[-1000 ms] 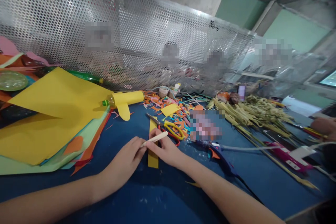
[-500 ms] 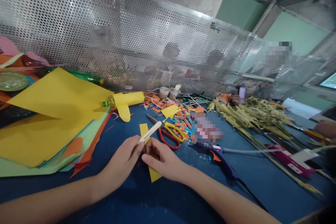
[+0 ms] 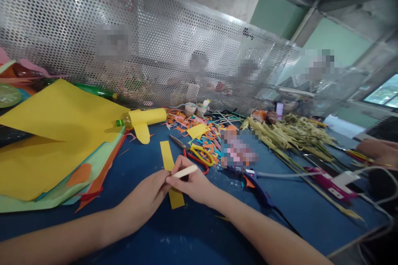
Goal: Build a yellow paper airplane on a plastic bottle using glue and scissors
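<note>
My right hand [image 3: 189, 180] is closed around a slim, pale pen-like stick [image 3: 186, 171], whose upper end points up and to the right. My left hand [image 3: 155, 186] has its fingers pinched together at the stick's lower end, touching the right fingertips; that end is hidden. Beneath both hands a yellow paper strip [image 3: 167, 154] lies on the blue table, its middle covered. Just beyond the right hand, scissors [image 3: 199, 155] with red and yellow handles rest with their blades pointing up-left.
Yellow paper sheets [image 3: 66, 112] lie stacked at left. A bottle wrapped in yellow paper [image 3: 149, 117] rests beyond my hands, beside paper scraps [image 3: 214, 138]. At right are a glue gun [image 3: 258, 188], a pink power strip [image 3: 332, 186], dried husks [image 3: 295, 132] and another person's hand [image 3: 377, 152].
Half a second ago the stick was in my left hand, with the right fingers apart over the strip. Now the right hand has closed on it. The strip has turned slightly and moved left.
</note>
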### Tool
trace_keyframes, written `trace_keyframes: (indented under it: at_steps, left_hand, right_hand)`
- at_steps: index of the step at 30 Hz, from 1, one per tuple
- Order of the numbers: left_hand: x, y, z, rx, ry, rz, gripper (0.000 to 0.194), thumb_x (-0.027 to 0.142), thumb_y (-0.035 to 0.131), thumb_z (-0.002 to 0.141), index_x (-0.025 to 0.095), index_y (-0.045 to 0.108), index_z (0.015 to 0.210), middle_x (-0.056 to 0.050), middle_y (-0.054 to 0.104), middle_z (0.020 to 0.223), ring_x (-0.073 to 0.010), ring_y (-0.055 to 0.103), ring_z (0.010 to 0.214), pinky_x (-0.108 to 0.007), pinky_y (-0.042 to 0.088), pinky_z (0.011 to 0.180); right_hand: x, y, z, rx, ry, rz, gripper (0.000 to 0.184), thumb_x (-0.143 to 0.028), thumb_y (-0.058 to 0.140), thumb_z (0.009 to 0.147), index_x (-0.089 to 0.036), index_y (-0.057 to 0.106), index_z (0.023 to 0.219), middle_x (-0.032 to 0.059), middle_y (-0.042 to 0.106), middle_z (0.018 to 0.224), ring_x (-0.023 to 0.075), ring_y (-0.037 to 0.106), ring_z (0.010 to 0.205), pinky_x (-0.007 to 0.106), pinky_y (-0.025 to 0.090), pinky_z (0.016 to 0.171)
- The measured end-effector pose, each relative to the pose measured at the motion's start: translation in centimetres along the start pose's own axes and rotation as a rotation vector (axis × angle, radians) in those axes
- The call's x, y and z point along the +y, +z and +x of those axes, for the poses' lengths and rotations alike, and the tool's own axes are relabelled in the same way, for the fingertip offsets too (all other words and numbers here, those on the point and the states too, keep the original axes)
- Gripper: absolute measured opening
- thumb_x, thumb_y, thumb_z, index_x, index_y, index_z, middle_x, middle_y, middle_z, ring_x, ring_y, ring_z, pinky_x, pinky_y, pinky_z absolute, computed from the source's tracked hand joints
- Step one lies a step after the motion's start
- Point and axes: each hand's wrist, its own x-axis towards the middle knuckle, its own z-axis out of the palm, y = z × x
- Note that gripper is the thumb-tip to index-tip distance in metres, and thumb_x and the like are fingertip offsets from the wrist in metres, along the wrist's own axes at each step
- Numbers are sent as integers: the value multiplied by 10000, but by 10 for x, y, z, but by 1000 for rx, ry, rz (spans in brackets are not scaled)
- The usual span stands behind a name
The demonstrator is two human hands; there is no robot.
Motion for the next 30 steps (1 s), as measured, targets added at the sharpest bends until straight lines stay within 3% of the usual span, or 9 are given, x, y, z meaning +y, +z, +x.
trace_keyframes:
  at_steps: [5,11,15,17,19,22,30]
  left_hand:
    - [0,-2,0,-27,45,24,227,265,287,919,206,506,928,-37,618,901,-171,576,818,-285,449,754]
    - [6,-5,0,-17,38,-1,249,299,287,923,207,518,896,-17,625,815,-156,586,729,-262,455,688]
    - [4,-6,2,61,-85,-15,241,384,357,892,202,491,975,9,559,706,-141,556,619,-241,457,570]
    - [2,-6,2,134,-128,72,305,407,444,844,199,467,1065,-7,559,770,-159,567,660,-266,471,591]
    - [0,-6,1,149,-69,220,354,397,545,772,216,496,1071,-47,558,955,-203,573,819,-325,480,703]
    - [-2,-5,-2,69,61,395,355,354,596,724,239,548,1057,-67,507,1142,-261,515,998,-403,441,838]
    - [-4,-4,-1,-1,126,425,222,269,487,819,222,576,1017,-65,537,1060,-227,512,948,-380,449,812]
  right_hand:
    - [7,-3,1,-34,49,116,243,-326,620,760,-205,409,751,-96,395,533,56,325,440,192,249,421]
    - [3,2,-1,-19,60,220,272,-336,633,744,-210,392,748,-114,394,474,47,321,395,174,240,382]
    - [2,1,1,128,83,249,278,-393,587,765,-219,372,743,-119,399,417,52,309,351,181,254,377]
    - [3,-2,4,224,81,279,240,-407,517,806,-226,368,754,-115,392,402,65,310,346,190,271,383]
    - [6,-5,7,284,76,305,210,-404,474,829,-227,380,766,-99,409,439,76,345,381,199,305,409]
    - [9,-9,11,310,85,284,191,-400,488,826,-220,433,792,-66,459,555,85,430,506,209,373,510]
    - [17,-19,17,283,41,119,206,-416,497,821,-217,481,869,-37,485,689,104,483,667,268,422,739]
